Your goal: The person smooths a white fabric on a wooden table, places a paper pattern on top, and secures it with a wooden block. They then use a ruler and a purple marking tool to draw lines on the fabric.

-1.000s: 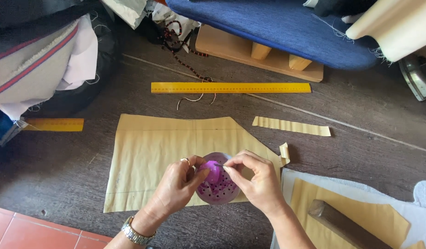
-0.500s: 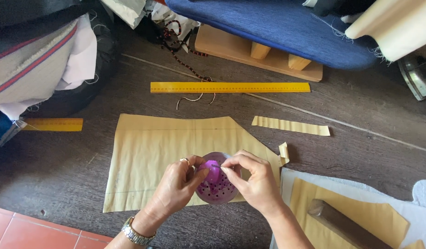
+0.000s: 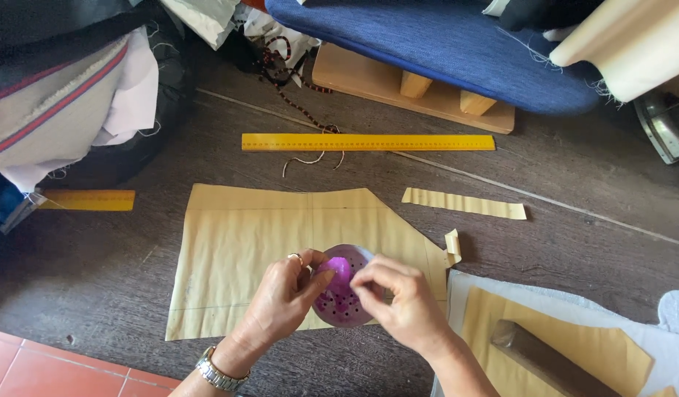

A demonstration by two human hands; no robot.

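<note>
My left hand [image 3: 284, 301], with a ring and a wristwatch, holds a round purple perforated dish [image 3: 338, 300] by its left rim, the thumb on a bright pink piece inside it. My right hand [image 3: 402, 303] touches the dish from the right, fingertips pinched over the pink piece. What the fingertips pinch is too small to tell. Both hands hover over a tan paper pattern piece [image 3: 251, 242] lying flat on the dark wooden floor.
A long yellow ruler [image 3: 369, 142] lies beyond the pattern, a shorter one [image 3: 86, 200] at left. Paper strips [image 3: 464, 203] lie to the right. A dark wooden block [image 3: 538, 356] rests on tan paper over grey fabric at lower right. A blue padded board [image 3: 442, 51] and piled cloth [image 3: 52, 95] sit behind.
My right hand's fingers have shifted slightly left over the dish. The rest stays as it was.
</note>
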